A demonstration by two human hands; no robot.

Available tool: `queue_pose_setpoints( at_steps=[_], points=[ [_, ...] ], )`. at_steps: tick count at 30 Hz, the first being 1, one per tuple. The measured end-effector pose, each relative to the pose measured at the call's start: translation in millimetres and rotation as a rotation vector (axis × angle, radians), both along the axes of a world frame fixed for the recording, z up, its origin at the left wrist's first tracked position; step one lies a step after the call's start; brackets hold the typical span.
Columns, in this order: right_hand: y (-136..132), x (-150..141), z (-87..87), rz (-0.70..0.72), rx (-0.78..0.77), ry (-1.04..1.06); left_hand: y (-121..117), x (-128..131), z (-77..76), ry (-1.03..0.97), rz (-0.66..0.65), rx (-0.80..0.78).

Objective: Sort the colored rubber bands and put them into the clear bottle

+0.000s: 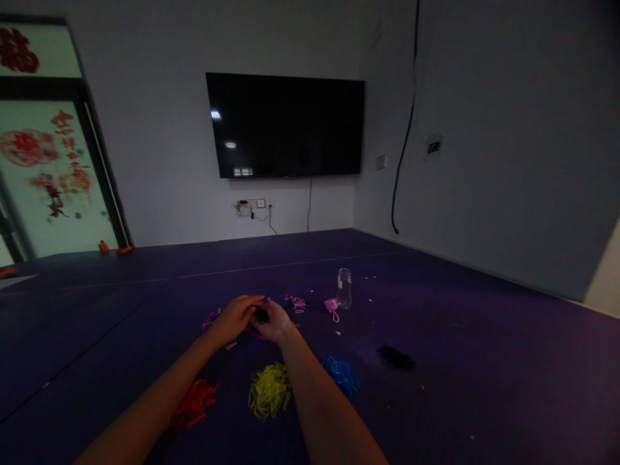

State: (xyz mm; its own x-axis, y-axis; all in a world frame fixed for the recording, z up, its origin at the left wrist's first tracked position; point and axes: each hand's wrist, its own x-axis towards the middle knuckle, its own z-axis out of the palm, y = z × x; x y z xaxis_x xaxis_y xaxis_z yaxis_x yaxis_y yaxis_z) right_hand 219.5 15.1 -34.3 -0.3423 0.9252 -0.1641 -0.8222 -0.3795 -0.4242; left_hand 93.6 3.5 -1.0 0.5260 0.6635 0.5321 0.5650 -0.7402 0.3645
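My left hand [236, 316] and my right hand [274, 321] meet over the purple floor mat [460, 361], fingers curled together around a small dark thing [262, 315] that I cannot make out. Loose pink bands [296, 301] lie scattered on the mat around and beyond the hands. Nearer to me lie a red pile of bands [196, 402], a yellow pile [269, 389] and a blue pile [341, 374]. My right forearm crosses between the yellow and blue piles.
A clear bottle [343, 288] stands beyond the hands with a pink cap [332, 305] beside it. A dark flat object [397, 357] lies to the right. A television [287, 124] hangs on the far wall. A decorated door [48, 174] is at the left.
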Motion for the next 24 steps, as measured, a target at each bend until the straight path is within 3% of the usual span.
queue_pose_setpoints(
  at_steps=[6, 14, 24],
  points=[
    [-2.7, 2.7, 1.8, 0.043, -0.031, 0.027, 25.5, -30.7, -9.8, 0.09, 0.21, 0.043],
    [2.3, 1.7, -0.3, 0.041, -0.087, 0.043, 45.3, -62.6, -36.9, 0.299, 0.319, -0.019],
    [1.2, 1.6, -1.5, 0.024, -0.089, 0.037, 20.4, -60.8, -17.6, 0.414, 0.459, -0.016]
  ],
)
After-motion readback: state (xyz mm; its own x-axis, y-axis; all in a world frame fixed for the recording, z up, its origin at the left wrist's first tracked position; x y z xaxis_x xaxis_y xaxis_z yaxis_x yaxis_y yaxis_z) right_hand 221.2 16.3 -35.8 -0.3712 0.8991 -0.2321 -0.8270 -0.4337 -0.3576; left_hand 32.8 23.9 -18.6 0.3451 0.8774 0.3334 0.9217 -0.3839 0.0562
